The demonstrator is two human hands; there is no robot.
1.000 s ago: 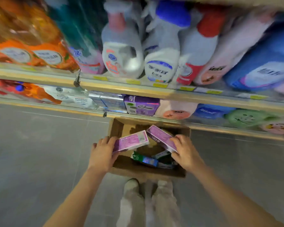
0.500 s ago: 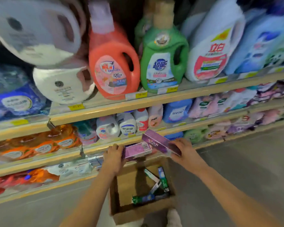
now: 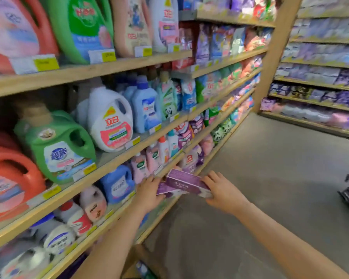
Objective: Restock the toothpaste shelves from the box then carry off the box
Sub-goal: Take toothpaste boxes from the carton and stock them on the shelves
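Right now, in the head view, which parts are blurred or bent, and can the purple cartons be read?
Head view: wide-angle bending curves the shelf edges; motion blur smears the detergent jugs; the purple cartons held by left hand and right hand show print, unreadable.

Two bare hands, left hand (image 3: 149, 191) and right hand (image 3: 223, 191). Two purple rectangular toothpaste cartons, the upper purple carton (image 3: 184, 182) and the lower purple carton (image 3: 165, 190). One brown cardboard box (image 3: 147, 258), partly visible at the bottom edge. Two large green detergent jugs, lower (image 3: 56, 148) and upper (image 3: 83, 27). One white handled detergent jug (image 3: 109, 119).
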